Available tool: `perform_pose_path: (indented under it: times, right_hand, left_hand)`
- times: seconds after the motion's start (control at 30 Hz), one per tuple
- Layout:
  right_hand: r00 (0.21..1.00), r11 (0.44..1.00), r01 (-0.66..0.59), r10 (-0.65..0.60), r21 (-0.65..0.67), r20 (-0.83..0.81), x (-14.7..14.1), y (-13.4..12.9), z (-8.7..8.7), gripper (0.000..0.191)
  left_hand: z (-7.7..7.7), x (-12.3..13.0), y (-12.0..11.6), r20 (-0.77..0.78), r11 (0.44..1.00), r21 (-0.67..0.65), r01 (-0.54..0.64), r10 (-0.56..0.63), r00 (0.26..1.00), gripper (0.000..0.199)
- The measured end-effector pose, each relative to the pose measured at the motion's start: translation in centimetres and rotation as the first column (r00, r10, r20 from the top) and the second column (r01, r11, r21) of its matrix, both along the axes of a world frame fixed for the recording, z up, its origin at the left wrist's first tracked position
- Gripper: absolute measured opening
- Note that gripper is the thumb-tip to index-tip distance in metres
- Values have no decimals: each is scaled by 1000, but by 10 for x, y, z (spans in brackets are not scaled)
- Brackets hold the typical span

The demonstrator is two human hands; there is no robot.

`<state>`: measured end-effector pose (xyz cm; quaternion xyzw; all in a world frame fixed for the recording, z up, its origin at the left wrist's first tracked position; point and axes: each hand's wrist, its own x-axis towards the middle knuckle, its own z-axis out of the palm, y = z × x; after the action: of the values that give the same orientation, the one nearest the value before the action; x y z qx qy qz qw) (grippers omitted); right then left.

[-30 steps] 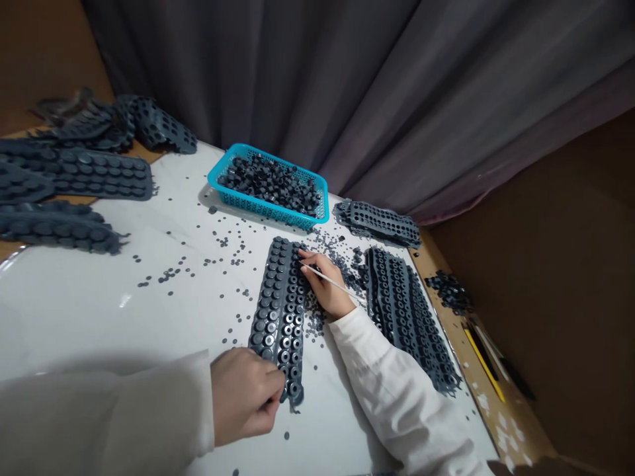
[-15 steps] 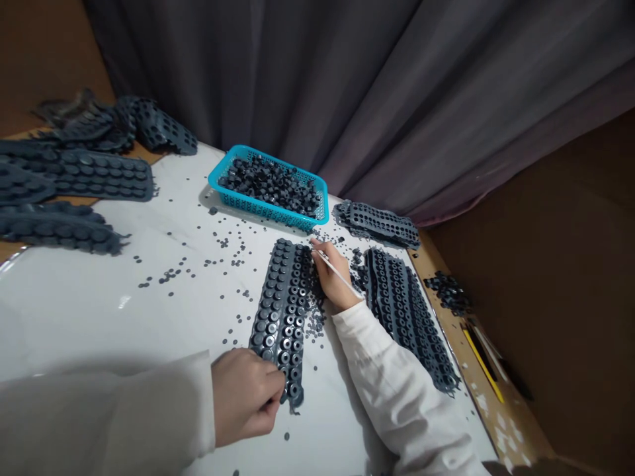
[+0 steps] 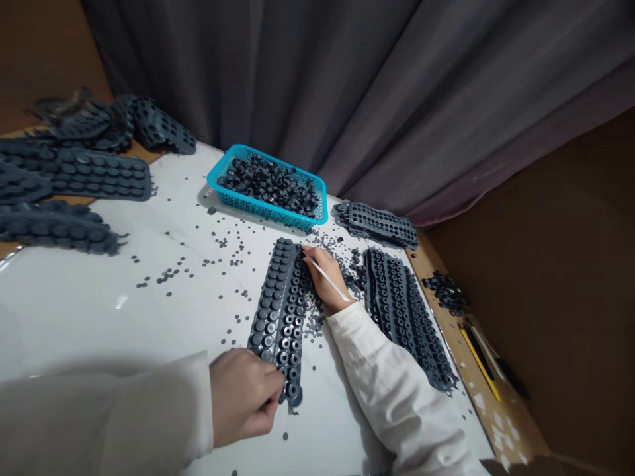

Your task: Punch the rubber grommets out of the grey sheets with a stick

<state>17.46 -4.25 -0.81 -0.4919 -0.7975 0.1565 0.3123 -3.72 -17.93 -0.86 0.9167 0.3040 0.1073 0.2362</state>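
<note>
A dark grey moulded rubber sheet (image 3: 278, 304) with rows of round raised cups lies lengthwise before me on the white table. My left hand (image 3: 247, 395) is closed on its near left edge; the fingertips are partly hidden. At its far right corner, my right hand (image 3: 325, 274) is closed around a thin white stick-like tool (image 3: 327, 277), whose tip reaches the end of the ring-topped row. What the tip touches is too small to tell. Small dark discs (image 3: 315, 317) are scattered beneath and beside my right hand.
Behind the sheet stands a blue basket (image 3: 268, 211) of small black pieces. More rubber sheets (image 3: 407, 311) lie on the right, others (image 3: 104, 173) at the left. A perforated sheet stack (image 3: 377, 221) sits far right. Beyond the right edge are black pieces (image 3: 446, 292) and a yellow-handled tool (image 3: 481, 363).
My right hand has shifted slightly left with the white tool, its tip now over the end of the sheet. My left hand keeps its place on the sheet.
</note>
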Motion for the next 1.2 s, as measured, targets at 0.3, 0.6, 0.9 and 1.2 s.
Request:
perform_pose_path:
  times: [0.3,0.6,0.9,1.2]
  right_hand:
    - [988,988,151,-149,40,-46,8,15,-1,15]
    - [990,999,4,-10,-39,-140,8,10,-7,14]
    - [997,999,-30,31,26,-65,8,12,-6,12]
    - [985,985,165,-167,41,48,11,23,-5,17]
  left_hand:
    - [-2,0,0,-3,1000,1,2,-2,1000,8]
    - [-3,0,0,-11,1000,10,4,-3,1000,8]
    - [-1,0,-1,-25,1000,11,4,-4,1000,9]
    - [-1,1,-2,-36,1000,-12,0,-1,999,10]
